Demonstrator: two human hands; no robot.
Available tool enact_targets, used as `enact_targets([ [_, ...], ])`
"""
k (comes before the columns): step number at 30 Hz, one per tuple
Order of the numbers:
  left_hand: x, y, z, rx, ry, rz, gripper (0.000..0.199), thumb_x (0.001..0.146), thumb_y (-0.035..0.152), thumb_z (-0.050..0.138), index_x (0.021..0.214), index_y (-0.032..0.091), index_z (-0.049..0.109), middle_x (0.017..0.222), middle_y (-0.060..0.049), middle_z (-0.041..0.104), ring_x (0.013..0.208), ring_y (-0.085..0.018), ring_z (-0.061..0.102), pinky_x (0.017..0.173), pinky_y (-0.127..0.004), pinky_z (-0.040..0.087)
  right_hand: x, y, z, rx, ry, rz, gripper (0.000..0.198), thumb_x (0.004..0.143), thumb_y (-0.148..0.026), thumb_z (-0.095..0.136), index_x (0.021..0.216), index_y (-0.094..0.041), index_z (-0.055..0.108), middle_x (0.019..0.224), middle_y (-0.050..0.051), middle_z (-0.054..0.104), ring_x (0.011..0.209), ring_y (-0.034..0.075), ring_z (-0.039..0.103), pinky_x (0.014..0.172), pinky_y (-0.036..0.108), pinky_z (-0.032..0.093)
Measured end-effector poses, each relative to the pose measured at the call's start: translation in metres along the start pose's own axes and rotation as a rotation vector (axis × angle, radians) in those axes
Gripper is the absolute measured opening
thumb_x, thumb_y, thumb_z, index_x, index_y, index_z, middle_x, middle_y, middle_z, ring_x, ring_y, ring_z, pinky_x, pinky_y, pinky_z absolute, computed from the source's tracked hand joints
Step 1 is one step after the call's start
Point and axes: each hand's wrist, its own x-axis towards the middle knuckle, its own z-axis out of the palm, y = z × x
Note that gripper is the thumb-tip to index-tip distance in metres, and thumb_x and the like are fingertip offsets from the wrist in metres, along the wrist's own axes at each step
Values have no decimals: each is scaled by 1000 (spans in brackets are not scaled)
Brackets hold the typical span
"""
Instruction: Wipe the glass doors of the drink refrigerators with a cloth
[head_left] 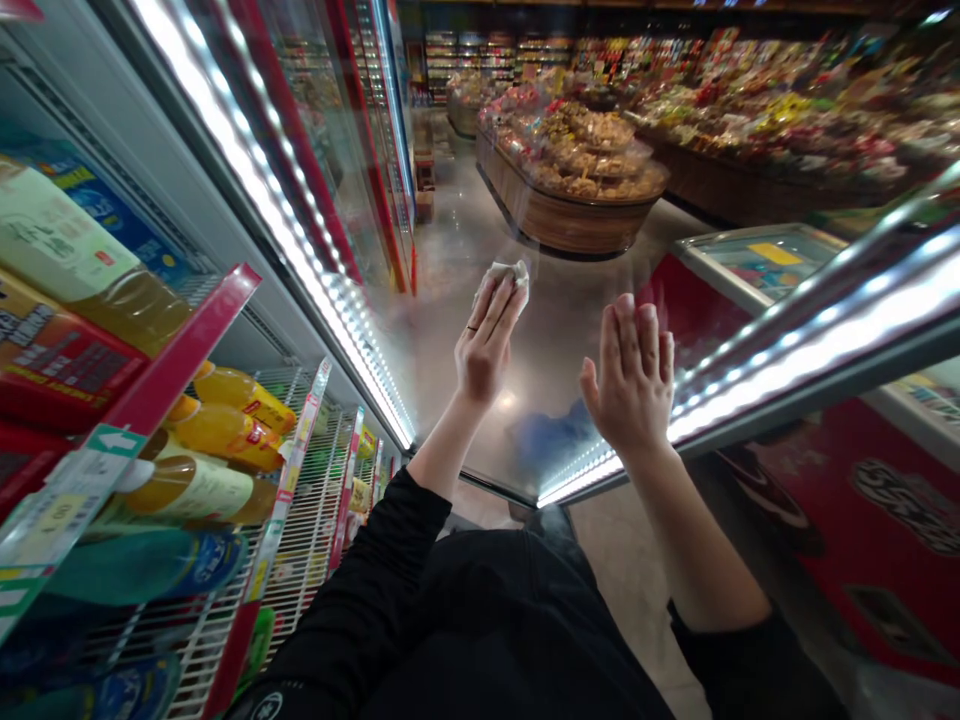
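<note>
My left hand presses a crumpled white cloth, possibly a paper tissue, against the inside of a glass door. Its fingers lie long over the cloth, which shows past the fingertips. To the right, my right hand is held up with palm to the glass and fingers straight, thumb apart, with nothing in it. It is close to the bright light strip along the door's right edge. Whether the right palm fully touches the glass is hard to see.
Open fridge shelves on my left hold bottled drinks behind a red price rail. Another light strip runs down the fridge frame. Beyond the glass are a wooden display bin heaped with goods and a red chest freezer.
</note>
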Motion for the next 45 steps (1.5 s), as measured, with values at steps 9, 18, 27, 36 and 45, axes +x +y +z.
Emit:
enact_targets([
  [9, -7, 26, 30, 269, 158, 319, 65, 118, 15, 27, 181, 28, 22, 173, -8, 57, 167, -26, 41, 137, -48, 47, 2, 26, -12, 47, -28, 15, 83, 111, -32, 52, 183, -20, 14, 184, 18, 38, 170, 38, 38, 138, 65, 32],
  [18, -6, 31, 34, 151, 200, 271, 67, 115, 9, 36, 179, 28, 30, 181, -5, 46, 170, -26, 35, 142, -46, 37, -16, 79, -58, -24, -98, -52, 78, 109, -26, 53, 182, -22, 25, 180, 15, 46, 164, 37, 49, 133, 57, 41],
  [27, -6, 60, 59, 159, 139, 334, 68, 117, 11, 35, 180, 32, 24, 182, 0, 45, 169, -22, 36, 141, -40, 38, -23, 103, -51, -28, -41, -43, 73, 110, -26, 54, 180, -24, 32, 178, 16, 50, 161, 37, 53, 129, 56, 41],
  [36, -36, 80, 84, 112, 246, 168, 67, 117, 12, 37, 180, 33, 28, 186, -1, 36, 172, -17, 29, 144, -35, 30, -35, 127, -65, 3, 85, -206, 85, 109, -22, 58, 182, -28, 16, 173, 12, 57, 157, 30, 58, 133, 48, 34],
  [45, -22, 108, 109, 179, 226, 209, 66, 117, 14, 36, 180, 34, 28, 182, -1, 45, 169, -22, 38, 141, -41, 38, -49, 155, -56, -24, 133, -155, 80, 110, -26, 57, 182, -30, 22, 172, 11, 58, 156, 30, 59, 135, 50, 30],
])
